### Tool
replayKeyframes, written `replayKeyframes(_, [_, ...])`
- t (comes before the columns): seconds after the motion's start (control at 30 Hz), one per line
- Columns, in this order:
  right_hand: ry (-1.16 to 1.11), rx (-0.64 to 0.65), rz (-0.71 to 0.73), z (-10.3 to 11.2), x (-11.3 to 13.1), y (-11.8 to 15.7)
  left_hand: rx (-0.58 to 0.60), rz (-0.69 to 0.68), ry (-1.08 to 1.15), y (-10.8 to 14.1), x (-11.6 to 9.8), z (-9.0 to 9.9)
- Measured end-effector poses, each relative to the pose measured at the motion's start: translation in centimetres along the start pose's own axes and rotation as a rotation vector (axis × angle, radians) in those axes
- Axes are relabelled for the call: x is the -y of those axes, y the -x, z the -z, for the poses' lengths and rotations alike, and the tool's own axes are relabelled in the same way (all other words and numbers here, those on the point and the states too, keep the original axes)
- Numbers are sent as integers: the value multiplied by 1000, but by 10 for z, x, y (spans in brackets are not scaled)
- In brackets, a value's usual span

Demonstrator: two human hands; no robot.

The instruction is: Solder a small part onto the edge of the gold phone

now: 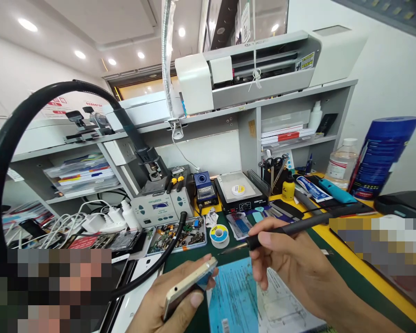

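Observation:
A gold-edged phone [191,283] is tilted in my left hand [173,296], the fingers behind it and the thumb on its near side. Something blue shows at the phone's far end, partly under my fingers. My right hand [291,259] grips a black-handled soldering iron [287,227]. Its thin metal tip points left, just beyond the phone's upper end, with a small gap seen between them. Under both hands lies a blue and white printed booklet [234,293] on the green mat [346,273].
A solder spool [219,236] and a tray of small parts [203,240] stand beyond my hands. Behind them are a hot-air station [159,208] and a hot plate [242,189]. A black hose [159,261] arches across the left. Blurred patches cover both lower sides.

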State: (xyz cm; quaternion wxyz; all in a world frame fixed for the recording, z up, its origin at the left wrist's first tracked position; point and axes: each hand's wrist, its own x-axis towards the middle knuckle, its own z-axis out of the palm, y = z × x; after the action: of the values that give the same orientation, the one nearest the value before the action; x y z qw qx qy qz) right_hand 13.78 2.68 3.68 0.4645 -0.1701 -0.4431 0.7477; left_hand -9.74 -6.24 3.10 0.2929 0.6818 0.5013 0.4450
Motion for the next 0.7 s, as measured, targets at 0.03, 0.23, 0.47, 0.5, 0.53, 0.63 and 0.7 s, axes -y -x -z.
replayKeyframes(0.03, [5, 7, -1, 0, 0, 0, 12, -39, -61, -1, -2, 1])
replayKeyframes(0.23, [-14, 47, -77, -1, -6, 1, 29, -122, -163, -1, -11, 2])
replayKeyframes(0.47, [71, 49, 16, -3, -11, 6, 26, -139, -216, 0, -2, 8])
replayKeyframes(0.5, [98, 35, 46, -5, -11, 9, 7, -134, -228, 1, -1, 8])
replayKeyframes(0.53, [138, 15, 77, -6, -12, 11, -20, -123, -242, 2, 0, 7])
replayKeyframes(0.63, [356, -46, 217, -10, -13, 17, -120, -84, -262, 5, -2, 2])
replayKeyframes(0.7, [547, -68, 347, -11, -14, 19, -156, -100, -254, 6, -7, -3])
